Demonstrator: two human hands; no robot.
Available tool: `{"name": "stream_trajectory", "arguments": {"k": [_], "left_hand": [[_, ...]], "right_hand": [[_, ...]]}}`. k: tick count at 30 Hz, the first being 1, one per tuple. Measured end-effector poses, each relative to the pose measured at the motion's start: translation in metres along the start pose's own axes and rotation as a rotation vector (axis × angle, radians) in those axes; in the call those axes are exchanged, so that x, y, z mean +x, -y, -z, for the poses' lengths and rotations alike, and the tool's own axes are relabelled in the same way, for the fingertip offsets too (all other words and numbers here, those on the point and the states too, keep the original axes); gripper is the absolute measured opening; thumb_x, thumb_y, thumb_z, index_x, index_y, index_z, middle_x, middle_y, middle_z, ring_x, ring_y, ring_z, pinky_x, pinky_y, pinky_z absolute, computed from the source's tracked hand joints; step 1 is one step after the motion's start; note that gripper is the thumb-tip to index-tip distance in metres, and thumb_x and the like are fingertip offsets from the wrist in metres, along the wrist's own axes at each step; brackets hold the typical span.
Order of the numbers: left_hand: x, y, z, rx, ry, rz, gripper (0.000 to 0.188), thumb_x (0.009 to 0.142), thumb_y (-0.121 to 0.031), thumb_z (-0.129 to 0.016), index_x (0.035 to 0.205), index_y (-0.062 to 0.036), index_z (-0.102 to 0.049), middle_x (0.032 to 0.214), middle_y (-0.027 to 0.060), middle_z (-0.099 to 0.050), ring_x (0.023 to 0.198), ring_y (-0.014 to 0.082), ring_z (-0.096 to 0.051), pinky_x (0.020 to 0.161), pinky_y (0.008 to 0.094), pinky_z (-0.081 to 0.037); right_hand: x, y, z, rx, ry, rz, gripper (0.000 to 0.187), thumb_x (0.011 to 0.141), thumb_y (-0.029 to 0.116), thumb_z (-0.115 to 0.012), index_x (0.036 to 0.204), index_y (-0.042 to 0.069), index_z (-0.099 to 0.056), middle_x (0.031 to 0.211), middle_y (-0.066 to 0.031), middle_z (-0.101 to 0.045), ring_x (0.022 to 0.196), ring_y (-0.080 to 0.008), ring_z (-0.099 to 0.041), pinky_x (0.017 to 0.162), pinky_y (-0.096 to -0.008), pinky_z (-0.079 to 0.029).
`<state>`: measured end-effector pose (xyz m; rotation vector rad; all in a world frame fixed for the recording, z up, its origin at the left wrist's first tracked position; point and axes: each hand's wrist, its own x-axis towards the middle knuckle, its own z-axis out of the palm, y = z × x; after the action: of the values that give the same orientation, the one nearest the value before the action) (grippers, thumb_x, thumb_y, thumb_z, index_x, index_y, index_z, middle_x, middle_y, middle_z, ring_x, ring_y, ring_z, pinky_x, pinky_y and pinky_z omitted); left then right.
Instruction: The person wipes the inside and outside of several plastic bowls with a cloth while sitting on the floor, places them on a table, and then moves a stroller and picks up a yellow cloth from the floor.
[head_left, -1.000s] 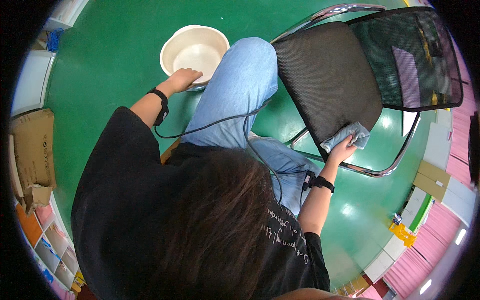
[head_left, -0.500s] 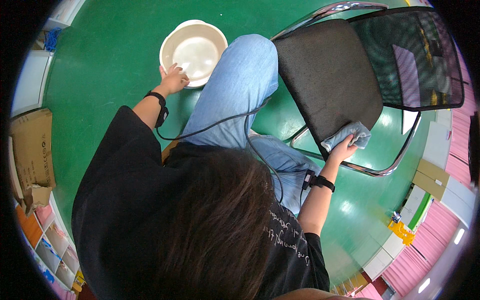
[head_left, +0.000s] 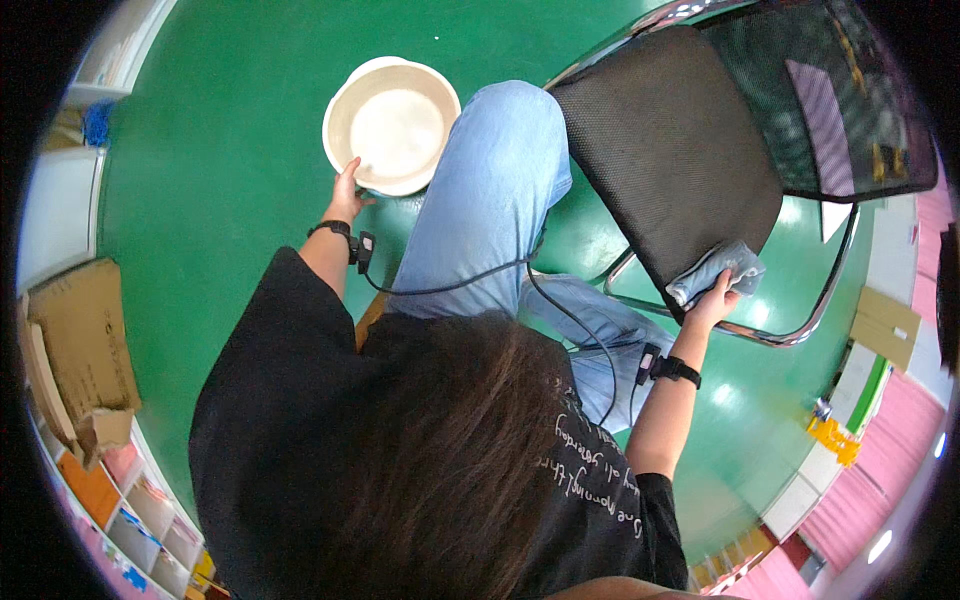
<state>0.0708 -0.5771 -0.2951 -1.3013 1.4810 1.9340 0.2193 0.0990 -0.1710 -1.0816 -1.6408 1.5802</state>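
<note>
A cream plastic basin (head_left: 338, 118) stands on the green floor, left of my bent knee. My left hand (head_left: 347, 192) grips its near rim, with the thumb over the edge and the fingers outside, partly hidden below it. To the right, a folded blue-grey cloth (head_left: 712, 268) lies on the near corner of the black chair seat (head_left: 670, 130). Closed around the cloth's near edge is my right hand (head_left: 716, 302). I cannot see any liquid in the basin for certain.
The chair has a mesh backrest (head_left: 790, 100) and curved chrome legs (head_left: 775, 338). A black cable (head_left: 450, 282) runs across my jeans between the wrist straps. Cardboard (head_left: 85, 340) and open shelving (head_left: 150, 520) stand at the left; pink curtains (head_left: 880, 440) hang at the right.
My left hand has shifted from spread fingers over the basin's rim to a grip at its near edge. My right hand stays on the cloth; the whole view has shifted slightly.
</note>
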Motion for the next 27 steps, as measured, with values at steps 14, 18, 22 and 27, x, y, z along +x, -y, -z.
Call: {"name": "stream_trajectory", "arguments": {"k": [14, 18, 22, 27], "left_hand": [[-0.023, -0.023, -0.059, 0.036, 0.039, -0.089, 0.065, 0.074, -0.059, -0.056, 0.123, -0.0181, -0.051, 0.12, 0.0036, -0.055, 0.107, 0.0236, -0.048, 0.08, 0.0412, -0.032], [-0.021, -0.024, -0.062, 0.09, 0.07, -0.081, 0.063, 0.072, -0.055, -0.056, 0.123, -0.0188, -0.049, 0.119, 0.0028, -0.054, 0.107, 0.0234, -0.046, 0.078, 0.039, -0.031], [-0.02, -0.022, -0.063, 0.089, 0.032, -0.072, 0.055, 0.071, -0.044, -0.055, 0.117, -0.0148, -0.05, 0.114, 0.0051, -0.054, 0.105, 0.0237, -0.047, 0.079, 0.0412, -0.034], [-0.024, -0.024, -0.083, 0.123, -0.017, -0.076, 0.049, 0.071, -0.038, -0.052, 0.113, -0.0115, -0.05, 0.113, 0.0078, -0.054, 0.104, 0.0269, -0.047, 0.08, 0.0437, -0.036]], "right_hand": [[0.044, -0.002, 0.002, 0.133, -0.13, -0.074, 0.023, 0.082, 0.011, -0.068, 0.1, 0.0, -0.058, 0.098, -0.008, -0.063, 0.085, -0.0164, -0.058, 0.078, -0.0297, -0.046], [0.054, -0.004, 0.01, 0.2, -0.11, -0.13, 0.031, 0.083, 0.007, -0.065, 0.113, 0.002, -0.057, 0.109, -0.0068, -0.062, 0.098, -0.0175, -0.058, 0.088, -0.0299, -0.044], [0.058, 0.002, 0.003, 0.189, -0.082, -0.074, 0.031, 0.084, 0.006, -0.064, 0.114, 0.003, -0.055, 0.111, -0.0056, -0.061, 0.1, -0.0171, -0.057, 0.089, -0.0307, -0.043], [0.058, 0.007, 0.004, 0.189, -0.096, -0.111, 0.036, 0.083, 0.006, -0.065, 0.117, 0.006, -0.054, 0.113, -0.006, -0.06, 0.1, -0.0182, -0.057, 0.089, -0.0307, -0.043]]}}
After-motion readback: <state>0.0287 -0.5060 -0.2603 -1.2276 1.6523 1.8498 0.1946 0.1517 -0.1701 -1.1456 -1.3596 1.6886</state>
